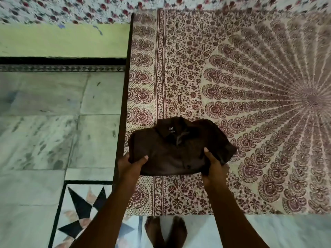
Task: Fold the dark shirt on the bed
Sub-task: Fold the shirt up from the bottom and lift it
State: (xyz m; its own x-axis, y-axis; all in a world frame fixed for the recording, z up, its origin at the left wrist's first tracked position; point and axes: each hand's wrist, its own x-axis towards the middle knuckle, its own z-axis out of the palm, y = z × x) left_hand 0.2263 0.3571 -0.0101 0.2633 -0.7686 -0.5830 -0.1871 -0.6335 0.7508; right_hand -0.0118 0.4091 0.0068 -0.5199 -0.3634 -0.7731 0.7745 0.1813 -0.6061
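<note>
The dark brown shirt (176,149) lies folded into a compact bundle near the bed's front left corner, collar and label facing up and away from me. My left hand (130,164) grips its near left corner, thumb on top of the cloth. My right hand (214,164) grips the near right side, thumb pressed on top beside a button. The fingers of both hands are hidden under the fabric. The bed (250,77) is covered with a cream sheet printed in maroon peacock-feather patterns.
The bed's dark left edge (123,97) runs just left of the shirt. Beyond it is a marble floor (44,122) with a star inlay (84,210). My bare feet (165,230) stand at the bed's front edge. A floral cloth (71,8) lies at the far side.
</note>
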